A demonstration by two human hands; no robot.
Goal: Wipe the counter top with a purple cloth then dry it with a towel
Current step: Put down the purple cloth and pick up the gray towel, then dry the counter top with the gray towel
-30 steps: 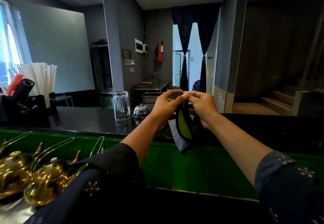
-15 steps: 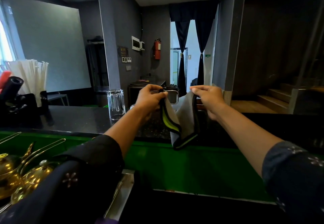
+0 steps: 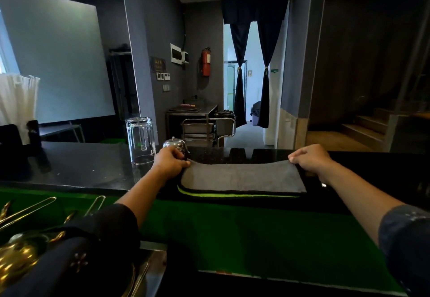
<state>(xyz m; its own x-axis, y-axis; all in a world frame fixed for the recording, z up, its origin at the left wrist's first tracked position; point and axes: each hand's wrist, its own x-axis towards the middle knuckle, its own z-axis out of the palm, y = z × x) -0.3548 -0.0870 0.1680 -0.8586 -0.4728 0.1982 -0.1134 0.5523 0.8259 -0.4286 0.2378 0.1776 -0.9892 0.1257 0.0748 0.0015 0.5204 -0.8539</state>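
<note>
Both hands [image 3: 171, 163] [image 3: 310, 158] at towel [image 3: 242, 178] corners.

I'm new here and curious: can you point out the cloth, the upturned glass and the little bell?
cloth [image 3: 242, 177], head view, middle of its grey face
glass [image 3: 140, 139], head view, middle of its clear wall
bell [image 3: 175, 144], head view, its shiny dome

- One view only, worn on the person's head, facing forward and slightly down across the black counter top [image 3: 88, 168].
- Both forearms stretch up from the lower corners; the counter lies close, mid-frame.
- The doorway [image 3: 250, 73] stands far, upper centre.
</note>
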